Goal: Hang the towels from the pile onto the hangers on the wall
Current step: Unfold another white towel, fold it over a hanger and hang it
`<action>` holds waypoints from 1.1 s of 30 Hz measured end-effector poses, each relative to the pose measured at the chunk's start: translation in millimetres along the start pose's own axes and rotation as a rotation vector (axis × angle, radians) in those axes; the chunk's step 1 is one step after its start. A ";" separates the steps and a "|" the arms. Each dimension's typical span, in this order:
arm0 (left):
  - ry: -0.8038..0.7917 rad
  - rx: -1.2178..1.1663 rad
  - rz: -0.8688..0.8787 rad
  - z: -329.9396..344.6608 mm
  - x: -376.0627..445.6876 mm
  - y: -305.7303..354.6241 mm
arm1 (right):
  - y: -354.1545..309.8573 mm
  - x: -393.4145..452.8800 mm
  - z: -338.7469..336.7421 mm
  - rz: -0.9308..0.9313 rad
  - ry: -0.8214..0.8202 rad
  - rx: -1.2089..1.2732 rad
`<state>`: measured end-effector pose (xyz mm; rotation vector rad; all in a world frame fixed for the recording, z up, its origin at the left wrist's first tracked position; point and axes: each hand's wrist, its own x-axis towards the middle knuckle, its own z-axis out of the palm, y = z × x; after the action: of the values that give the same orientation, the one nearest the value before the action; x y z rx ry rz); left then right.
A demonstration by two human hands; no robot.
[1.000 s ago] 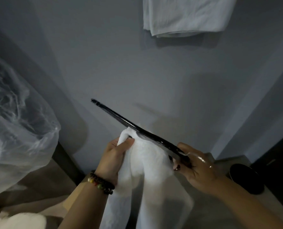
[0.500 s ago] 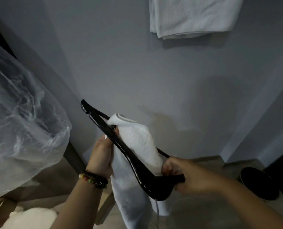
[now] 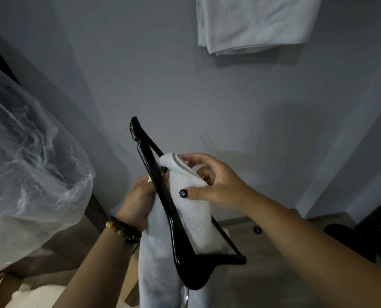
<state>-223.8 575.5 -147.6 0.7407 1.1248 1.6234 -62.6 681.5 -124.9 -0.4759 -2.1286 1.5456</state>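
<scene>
A black hanger stands tilted on end in front of me, one tip up, its metal hook at the bottom. A white towel is threaded through it over the lower bar and hangs down both sides. My left hand, with a bead bracelet, grips the hanger's arm and the towel behind it. My right hand pinches the towel's folded top edge. Another white towel hangs on the wall at the upper right. White towels of the pile show at the bottom left.
A large clear plastic bag bulges in from the left over a wooden surface. The grey wall is close ahead. A round black object sits on the floor at the right beside a dark panel.
The hanger has swung from lying slanted to standing nearly on end. My right hand let go of the hanger's neck and went up to the towel's top fold.
</scene>
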 end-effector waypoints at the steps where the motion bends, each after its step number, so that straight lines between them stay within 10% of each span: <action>1: 0.010 0.011 -0.001 -1.5 -0.7 -0.8 | 3.3 2.0 1.4 0.046 -0.019 0.032; 9: -0.009 -0.103 0.049 -9.3 -4.6 -5.5 | 19.9 -7.3 6.9 0.245 -0.229 0.027; 15: 0.039 -0.193 0.107 -17.3 -5.7 -6.1 | 14.5 -8.4 4.6 0.376 -0.436 -0.432; 27: 0.323 -0.243 0.193 -34.0 0.6 6.3 | 23.2 0.0 -9.1 -0.128 -0.327 -1.083; 33: 0.369 -0.292 0.205 -36.6 4.5 7.9 | 37.7 10.0 -26.3 -0.330 -0.340 -1.033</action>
<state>-260.0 567.4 -154.6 0.3822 1.0554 2.1055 -56.1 719.1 -152.3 -0.1435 -2.9790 0.2601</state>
